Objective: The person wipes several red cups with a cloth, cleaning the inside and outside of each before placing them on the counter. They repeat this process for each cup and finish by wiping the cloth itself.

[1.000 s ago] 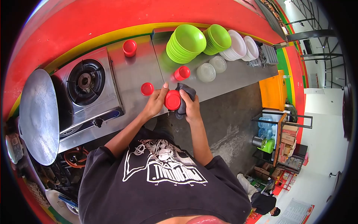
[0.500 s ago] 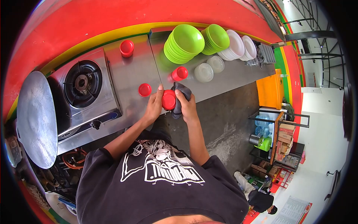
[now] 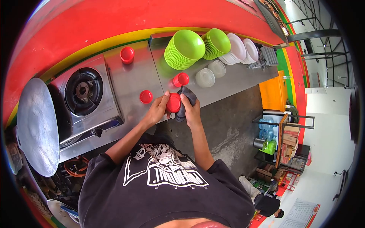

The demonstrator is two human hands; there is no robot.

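Observation:
My left hand (image 3: 156, 110) grips a red-lidded container (image 3: 173, 102) just above the front edge of the steel counter (image 3: 133, 78). My right hand (image 3: 191, 110) holds a dark grey cloth (image 3: 187, 98) pressed against the container's right side. A loose red lid (image 3: 146, 96) lies on the counter left of my left hand. Another red-lidded container (image 3: 181, 79) stands just behind the cloth, and a third (image 3: 127, 54) stands at the back by the wall.
A gas stove (image 3: 84, 93) and a large round steel pan (image 3: 37, 125) sit to the left. Stacks of green bowls (image 3: 184, 48), green plates (image 3: 216, 42) and white plates (image 3: 238, 48) line the back right, with clear bowls (image 3: 205, 77) in front. A seated person (image 3: 268, 205) is lower right.
Both hands with the container and cloth have stayed together at the counter edge; the view has shifted slightly, and the container has turned a little in my hands.

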